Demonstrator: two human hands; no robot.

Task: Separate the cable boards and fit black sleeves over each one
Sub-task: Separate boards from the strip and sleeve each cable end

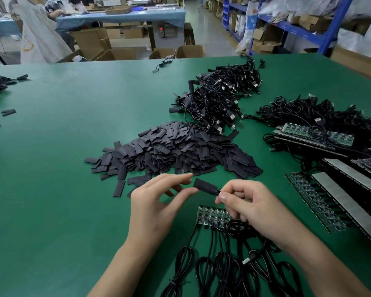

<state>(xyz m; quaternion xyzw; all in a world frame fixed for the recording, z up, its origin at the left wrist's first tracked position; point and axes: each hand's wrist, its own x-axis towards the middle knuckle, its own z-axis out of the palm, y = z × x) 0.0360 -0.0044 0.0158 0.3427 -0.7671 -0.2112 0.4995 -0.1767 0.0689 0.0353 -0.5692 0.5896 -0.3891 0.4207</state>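
Observation:
A black sleeve [205,186] sits over the end of a cable, held in the air above the green table [62,168]. My right hand [251,209] pinches the cable just right of the sleeve. My left hand [156,209] is at the sleeve's left end, thumb tip touching it, forefinger stretched out just above and not closed round it. Under my hands lies a strip of joined cable boards [212,216] with several coiled black cables [219,269] running toward me. A large pile of loose black sleeves [176,151] lies just beyond.
A heap of sleeved cables [223,97] lies at the back right. More board strips with cables [313,133] and flat panels with white strips [351,202] fill the right side. Stray sleeves [8,112] lie far left. A person works at another table behind.

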